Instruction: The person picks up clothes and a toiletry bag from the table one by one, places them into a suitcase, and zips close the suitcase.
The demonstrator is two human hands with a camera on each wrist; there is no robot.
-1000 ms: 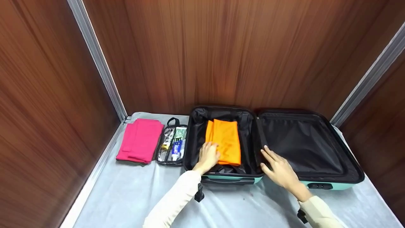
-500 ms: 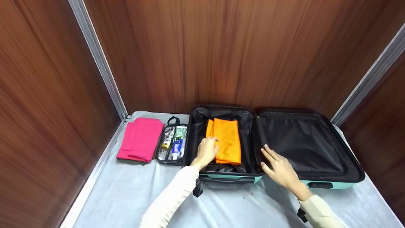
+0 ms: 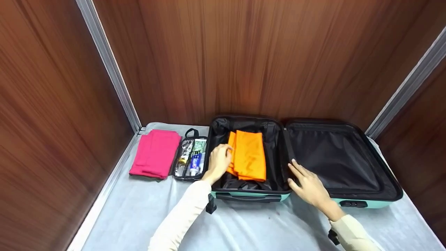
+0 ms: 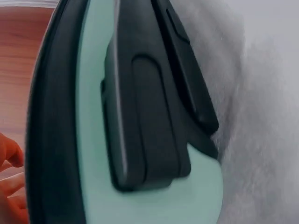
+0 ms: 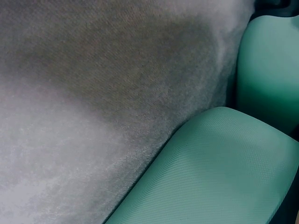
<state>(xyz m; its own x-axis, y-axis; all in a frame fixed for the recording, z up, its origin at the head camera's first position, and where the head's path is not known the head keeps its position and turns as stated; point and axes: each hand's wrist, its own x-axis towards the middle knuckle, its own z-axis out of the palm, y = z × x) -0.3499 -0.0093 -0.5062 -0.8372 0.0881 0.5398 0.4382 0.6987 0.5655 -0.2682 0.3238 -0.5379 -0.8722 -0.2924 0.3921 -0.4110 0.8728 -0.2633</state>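
Note:
A folded orange garment (image 3: 249, 157) lies inside the left half of an open suitcase (image 3: 251, 191) with a black lining and mint-green shell. My left hand (image 3: 218, 161) is at the garment's left edge, fingers loosely bent and fingertips right beside the folded layers. In the left wrist view, part of the left hand (image 4: 10, 186) shows behind the suitcase's dark rim. My right hand (image 3: 308, 186) has its fingers spread, with the fingertips on the middle edge where the suitcase halves meet. The right wrist view shows the green shell (image 5: 219, 172) without the hand.
Left of the suitcase lies a clear toiletry bag (image 3: 190, 158) with tubes inside, and beyond it a folded pink garment (image 3: 155, 153). The suitcase's lid half (image 3: 334, 160) lies open to the right. Wood-grain panels (image 3: 244, 59) stand behind and at both sides.
My left hand has slid left from on top of the orange garment to its left edge, uncovering more of it. The right hand stays in place.

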